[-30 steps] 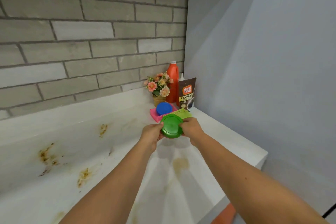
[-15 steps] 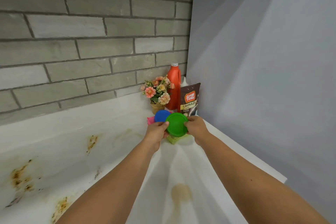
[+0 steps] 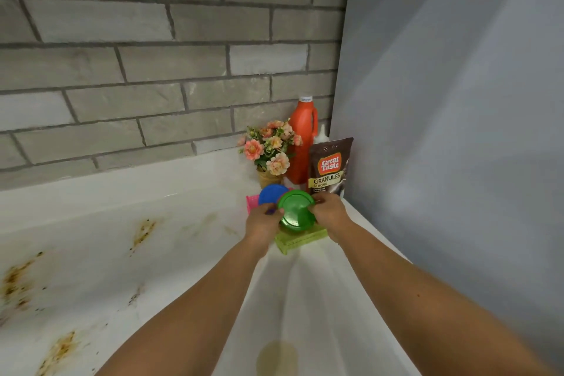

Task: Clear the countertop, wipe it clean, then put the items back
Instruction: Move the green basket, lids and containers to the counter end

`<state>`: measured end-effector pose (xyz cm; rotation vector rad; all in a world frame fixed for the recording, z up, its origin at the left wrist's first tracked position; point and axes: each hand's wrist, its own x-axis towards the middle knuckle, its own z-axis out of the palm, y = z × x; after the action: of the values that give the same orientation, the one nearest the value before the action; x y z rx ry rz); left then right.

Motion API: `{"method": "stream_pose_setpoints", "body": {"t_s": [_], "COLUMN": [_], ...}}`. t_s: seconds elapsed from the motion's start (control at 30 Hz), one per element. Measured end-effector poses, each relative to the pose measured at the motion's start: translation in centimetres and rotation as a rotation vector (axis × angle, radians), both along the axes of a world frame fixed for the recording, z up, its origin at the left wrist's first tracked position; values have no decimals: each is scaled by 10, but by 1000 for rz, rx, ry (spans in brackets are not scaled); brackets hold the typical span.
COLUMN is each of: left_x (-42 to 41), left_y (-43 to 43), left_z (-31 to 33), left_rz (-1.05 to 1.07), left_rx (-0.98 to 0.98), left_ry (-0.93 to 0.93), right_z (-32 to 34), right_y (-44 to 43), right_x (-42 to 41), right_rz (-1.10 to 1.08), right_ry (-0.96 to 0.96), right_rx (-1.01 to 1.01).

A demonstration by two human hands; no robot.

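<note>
A round green plastic container is held between my two hands just above a lime-green basket on the white countertop. My left hand grips its left edge and my right hand grips its right edge. Behind it a blue round lid sits on a pink basket. The countertop carries brown stains on its left part and a yellowish spot near me.
In the back right corner stand a small pot of pink flowers, an orange bottle, a white squeeze bottle and a brown coffee granules pouch. A grey brick wall runs behind; a plain grey wall closes the right side.
Both hands have carried the green container away from me toward the corner items, and it now hangs over the lime-green basket. The view has closed in on the corner.
</note>
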<state>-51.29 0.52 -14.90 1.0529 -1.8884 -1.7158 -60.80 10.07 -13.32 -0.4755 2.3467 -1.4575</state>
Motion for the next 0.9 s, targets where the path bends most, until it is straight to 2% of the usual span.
{"method": "stream_pose_setpoints", "body": {"t_s": [0.13, 0.43, 0.6, 0.9], "left_x": [-6, -1, 6, 45], "left_y": [-6, 4, 3, -3], "left_z": [-18, -7, -1, 19], "left_rz": [9, 112, 156, 192], "left_rx": [-28, 26, 39, -35], "left_ry": [-59, -16, 32, 55], "right_z": [-7, -12, -4, 13], "right_y": [1, 5, 0, -22], "right_x": [-7, -11, -10, 16], "right_rz": [57, 142, 149, 163], "right_ry": [-11, 94, 198, 239], "right_rx": [44, 138, 119, 39]}}
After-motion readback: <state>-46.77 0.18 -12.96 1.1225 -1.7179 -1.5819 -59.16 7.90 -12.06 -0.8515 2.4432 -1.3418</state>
